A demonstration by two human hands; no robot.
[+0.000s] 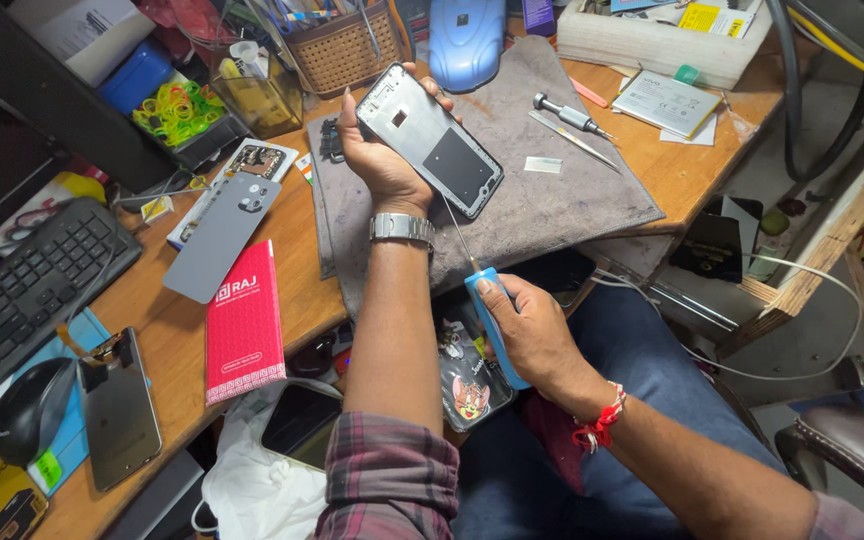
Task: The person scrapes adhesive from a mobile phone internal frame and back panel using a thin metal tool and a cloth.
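One opened phone frame (430, 140), judged light, rigid, fragile: my left hand (377, 150) clasps its edges, right hand (532, 335) fisted round blue screwdriver (492, 320).

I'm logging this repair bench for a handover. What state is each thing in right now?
left hand: gripping the phone frame
phone frame: opened, back cover off, held tilted above the mat
right hand: gripping the screwdriver
screwdriver: tip up at the frame
grey back cover: detached, lying on the desk
grey mat: spread flat
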